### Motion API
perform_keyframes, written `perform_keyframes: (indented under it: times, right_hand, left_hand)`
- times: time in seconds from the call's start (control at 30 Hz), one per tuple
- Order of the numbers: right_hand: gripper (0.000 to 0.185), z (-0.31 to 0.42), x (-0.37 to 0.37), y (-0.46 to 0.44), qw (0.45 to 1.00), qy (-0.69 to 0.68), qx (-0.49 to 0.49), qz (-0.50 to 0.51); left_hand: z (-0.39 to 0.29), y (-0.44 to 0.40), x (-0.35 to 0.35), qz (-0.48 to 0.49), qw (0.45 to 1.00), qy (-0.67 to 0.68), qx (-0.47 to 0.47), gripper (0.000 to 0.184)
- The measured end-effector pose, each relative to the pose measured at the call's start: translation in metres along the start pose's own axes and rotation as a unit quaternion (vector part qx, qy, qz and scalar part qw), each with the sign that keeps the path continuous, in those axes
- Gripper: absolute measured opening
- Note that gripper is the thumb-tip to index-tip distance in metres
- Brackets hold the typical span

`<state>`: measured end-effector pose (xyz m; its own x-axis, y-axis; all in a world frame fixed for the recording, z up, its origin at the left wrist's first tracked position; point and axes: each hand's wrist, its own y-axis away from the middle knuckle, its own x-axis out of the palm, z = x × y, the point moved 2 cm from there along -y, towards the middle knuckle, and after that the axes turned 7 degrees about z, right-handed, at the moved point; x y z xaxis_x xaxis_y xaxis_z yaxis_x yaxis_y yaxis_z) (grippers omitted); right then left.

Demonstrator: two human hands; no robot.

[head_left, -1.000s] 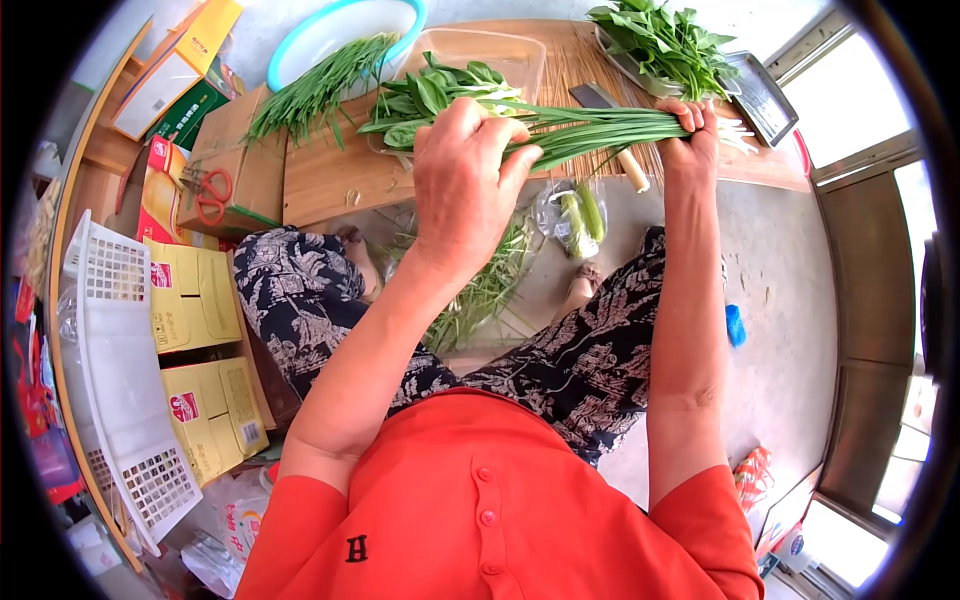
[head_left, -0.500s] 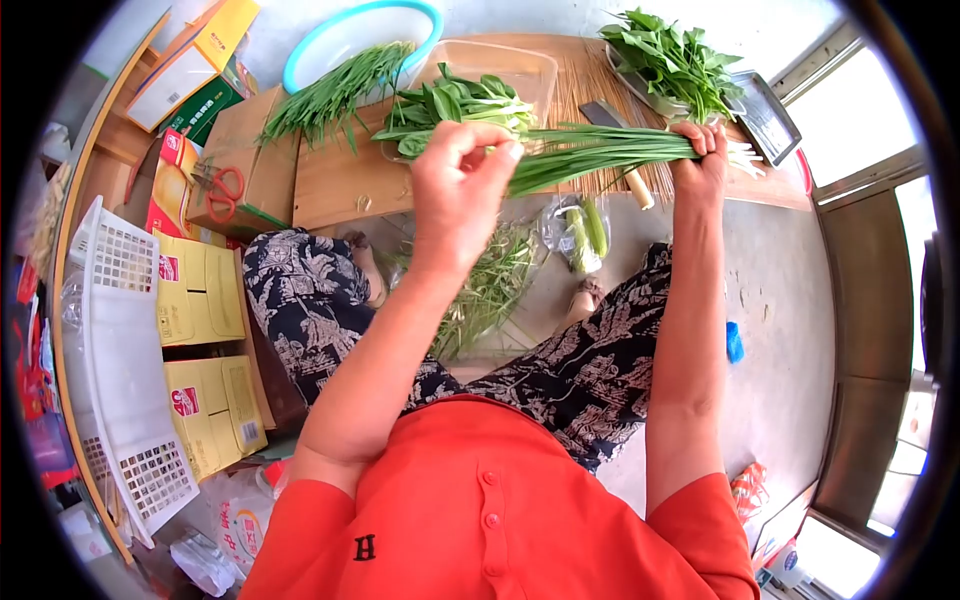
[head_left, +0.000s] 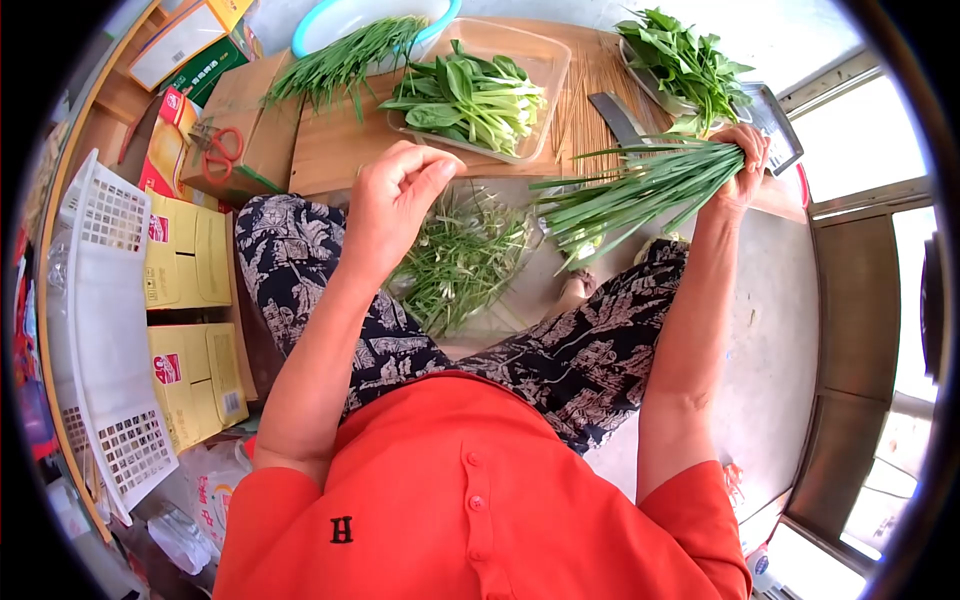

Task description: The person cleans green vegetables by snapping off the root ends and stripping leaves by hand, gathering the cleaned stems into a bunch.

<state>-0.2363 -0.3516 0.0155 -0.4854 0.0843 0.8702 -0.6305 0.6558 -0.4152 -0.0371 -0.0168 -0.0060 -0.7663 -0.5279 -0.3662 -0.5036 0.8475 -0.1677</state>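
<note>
My right hand (head_left: 741, 165) grips a bunch of garlic chives (head_left: 645, 190) by one end, and the long green leaves fan out to the left. My left hand (head_left: 392, 205) is apart from the bunch, thumb and fingertips pinched together; whatever sits in the pinch is too small to make out. Between my knees lies a heap of loose chive trimmings (head_left: 465, 260). Just beyond the hands, leafy greens with pale stems (head_left: 480, 105) lie in a clear plastic tray (head_left: 558, 95). A knife blade (head_left: 617, 120) shows behind the bunch, its handle hidden.
More chives (head_left: 345, 70) rest across a blue-rimmed basin (head_left: 298, 42). Leafy greens (head_left: 685, 70) are piled at the back right. Red-handled scissors (head_left: 224, 153) are at a cardboard box (head_left: 255, 110). Yellow cartons (head_left: 190, 260) and a white plastic basket (head_left: 110, 330) stand on the left.
My right hand has moved right with the chives, whose leaf ends now hang lower and spread. My left hand has drawn away leftward and down. The view has shifted slightly.
</note>
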Motion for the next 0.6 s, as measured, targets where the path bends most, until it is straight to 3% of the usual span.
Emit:
perform_keyframes:
  times: [0.1,0.23,0.37,0.6]
  right_hand:
    - [0.028,-0.004,-0.001,-0.004,1.000,0.005,-0.008,0.021]
    - [0.028,-0.003,-0.003,-0.004,1.000,0.014,0.008,0.024]
    - [0.028,-0.003,0.001,-0.004,1.000,0.005,0.019,0.023]
    - [0.026,-0.001,0.003,-0.002,1.000,0.013,0.016,0.022]
  left_hand:
    - [-0.017,0.005,0.006,0.002,0.999,0.036,0.010,0.014]
    - [-0.040,0.003,0.006,-0.027,0.995,0.020,0.092,0.016]
    - [-0.043,-0.001,0.011,0.005,0.997,-0.005,0.078,0.016]
    - [-0.018,0.009,0.026,0.126,0.989,0.077,-0.025,0.022]
